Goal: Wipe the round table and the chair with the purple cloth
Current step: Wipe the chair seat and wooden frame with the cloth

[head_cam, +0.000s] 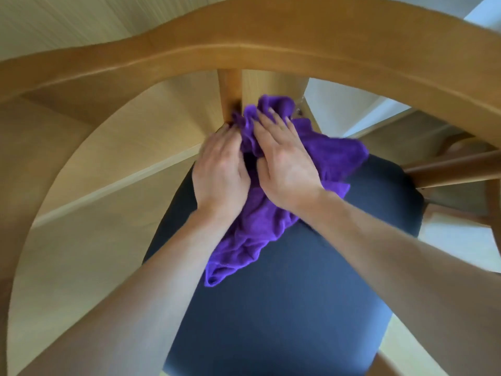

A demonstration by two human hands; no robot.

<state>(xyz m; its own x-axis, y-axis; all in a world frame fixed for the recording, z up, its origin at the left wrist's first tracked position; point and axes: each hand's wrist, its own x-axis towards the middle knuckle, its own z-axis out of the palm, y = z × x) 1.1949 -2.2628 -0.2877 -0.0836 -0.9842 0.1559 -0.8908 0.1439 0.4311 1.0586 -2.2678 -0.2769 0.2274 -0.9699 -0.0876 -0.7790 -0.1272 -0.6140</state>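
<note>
Purple cloth [271, 226] (one), two hands pressing it, fingers seemingly spread, one chair [284, 308].

My left hand [221, 169] is motion-blurred; its fingertips vanish behind the purple cloth [260, 218] folds, so I cannot tell whether they pinch it. Cloth under my right hand [284, 161] is covered by the palm. Both my forearms run out of the bottom edge. Chair [244, 42] backrest rail is cut off left and right; the dark seat [298, 294] is cut at the bottom. Spindle [230, 96] base hidden behind cloth and fingers.
</note>
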